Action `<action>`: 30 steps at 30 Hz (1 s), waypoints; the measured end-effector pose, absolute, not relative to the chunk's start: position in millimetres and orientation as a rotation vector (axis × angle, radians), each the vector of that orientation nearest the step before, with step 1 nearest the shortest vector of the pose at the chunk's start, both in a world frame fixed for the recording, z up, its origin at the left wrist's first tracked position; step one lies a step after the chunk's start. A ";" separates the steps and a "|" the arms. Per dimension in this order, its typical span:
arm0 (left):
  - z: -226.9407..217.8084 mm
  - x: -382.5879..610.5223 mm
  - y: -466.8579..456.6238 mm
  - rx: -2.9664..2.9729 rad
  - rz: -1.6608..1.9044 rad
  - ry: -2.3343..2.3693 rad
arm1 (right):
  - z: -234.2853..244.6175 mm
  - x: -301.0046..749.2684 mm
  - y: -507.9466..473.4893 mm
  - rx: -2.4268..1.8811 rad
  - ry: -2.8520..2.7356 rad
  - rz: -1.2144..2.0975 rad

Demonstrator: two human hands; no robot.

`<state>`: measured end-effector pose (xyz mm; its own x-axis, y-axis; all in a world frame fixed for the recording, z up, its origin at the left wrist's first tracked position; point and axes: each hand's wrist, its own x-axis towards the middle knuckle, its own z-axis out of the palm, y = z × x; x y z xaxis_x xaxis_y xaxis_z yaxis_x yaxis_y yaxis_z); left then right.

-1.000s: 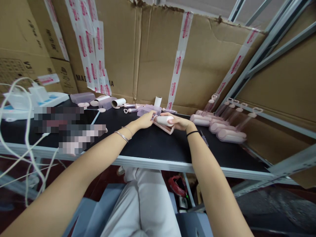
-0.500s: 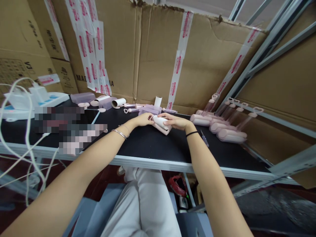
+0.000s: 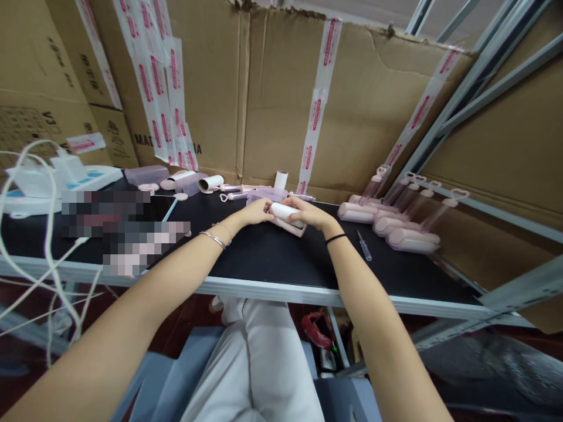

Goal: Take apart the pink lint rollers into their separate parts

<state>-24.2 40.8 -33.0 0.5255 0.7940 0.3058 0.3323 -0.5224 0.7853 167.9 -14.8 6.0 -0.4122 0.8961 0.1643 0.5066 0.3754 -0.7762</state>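
Tall brown cardboard sheeting (image 3: 277,105), striped with red-and-white printed tape (image 3: 315,117), backs a black-topped bench (image 3: 264,264) with a pale metal edge. Person's two bare hands meet mid-bench, toward the rear. Left hand (image 3: 256,213): fingers bent, grasping the near-left end of a pale pink, oblong, open casing (image 3: 294,229). Right hand (image 3: 315,214): thumb in front, fingers behind, gripping a smooth white cylindrical roll (image 3: 281,211) toward its right end. Roll lies lengthwise along the casing, both slanting down to the right; cannot tell whether it is fully seated. Just behind: translucent lilac pieces (image 3: 259,194) and an upright white tube (image 3: 281,180). Right of the right forearm, a small pointed tool with a translucent handle (image 3: 365,248). Farther right, rounded pale pink cases (image 3: 413,241) in a row, clear rods with heart-shaped loops (image 3: 448,205) rising behind. Far left, a white power strip (image 3: 103,174).
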 end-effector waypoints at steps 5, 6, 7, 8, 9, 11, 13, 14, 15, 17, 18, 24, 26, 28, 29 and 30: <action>-32.3 -25.6 38.9 1.921 0.933 0.817 | 12.6 173.6 -18.1 -1.365 -2.138 0.628; -29.9 -25.7 37.3 1.877 0.978 0.783 | 13.3 175.4 -18.0 -1.339 -2.157 0.587; -26.8 -25.7 35.3 1.852 1.035 0.736 | 13.5 177.2 -17.3 -1.291 -2.174 0.550; -22.9 -25.4 32.9 1.847 1.100 0.682 | 13.2 178.7 -16.1 -1.237 -2.183 0.514; -18.5 -25.1 30.3 1.857 1.166 0.629 | 12.5 179.9 -14.6 -1.188 -2.183 0.479; -9.9 -24.2 24.8 1.896 1.259 0.562 | 10.2 180.8 -11.3 -1.122 -2.169 0.414; -3.3 -23.8 20.1 1.917 1.290 0.558 | 7.8 179.9 -8.9 -1.101 -2.147 0.371; -1.2 -24.0 18.2 1.925 1.296 0.569 | 7.0 179.0 -8.4 -1.095 -2.139 0.356; 0.2 -24.5 16.6 1.949 1.303 0.581 | 6.5 178.0 -8.5 -1.091 -2.133 0.342; 1.0 -26.0 14.3 2.051 1.315 0.599 | 6.8 175.3 -10.2 -1.092 -2.122 0.310; 1.0 -26.9 13.4 2.123 1.312 0.607 | 7.5 173.9 -11.6 -1.093 -2.122 0.289; -0.5 -27.7 14.0 2.327 1.317 0.659 | 15.1 167.9 -19.7 -1.087 -2.172 0.084; -1.9 -27.0 17.8 2.302 1.315 0.649 | 18.0 168.3 -21.4 -1.061 -2.191 -0.036; -4.3 -26.4 22.5 2.280 1.313 0.629 | 20.7 169.2 -23.1 -1.038 -2.212 -0.150; -5.6 -26.3 24.9 2.274 1.315 0.617 | 21.8 169.7 -23.9 -1.031 -2.221 -0.188; -7.0 -26.2 27.0 2.267 1.318 0.606 | 22.7 170.0 -24.8 -1.027 -2.227 -0.208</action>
<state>-26.2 27.0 -7.0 0.4482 0.5734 0.6858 0.1475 -0.8041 0.5759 170.0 -24.8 22.7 -0.4680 0.6175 0.6321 0.7241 0.6780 -0.1262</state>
